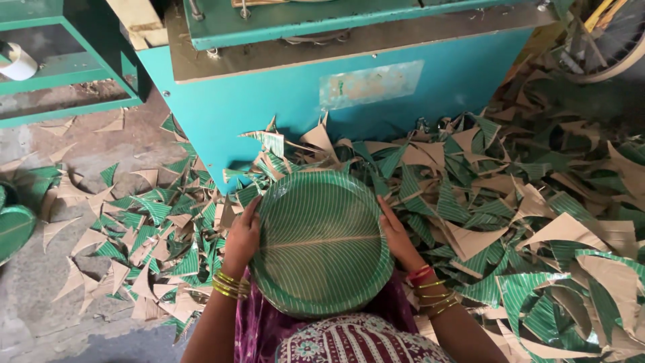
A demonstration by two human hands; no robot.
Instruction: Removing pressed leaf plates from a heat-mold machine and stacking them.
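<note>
The person holds a round green plate (321, 243) by its edges, the left hand (242, 236) curled on the left rim and the right hand (396, 235) on the right rim, fingers closed against the edge on both sides. The plate sits level in front of the body, above the lap and just before the teal machine (349, 87). It looks like the top of a small stack, since a second rim shows under its near edge, though how many lie below cannot be told.

The step in hand seems to be squaring or gathering finished plates between the palms. Any further move calls for even pressure from both sides, because the rims are thin and would buckle under a pinch, and for keeping the stack level so the pieces do not slide apart.

The plate is pressed paperboard: a shallow dish with a raised lip, printed with fine pale stripes running out from a central rib like a leaf. Around it the floor (40, 289) is strewn with offcuts (497, 222), curved triangles, green-striped on one face and plain brown card on the other, curling and light. Another green plate (13, 228) lies at the far left. Gold and red bangles (232, 284) circle both wrists
</note>
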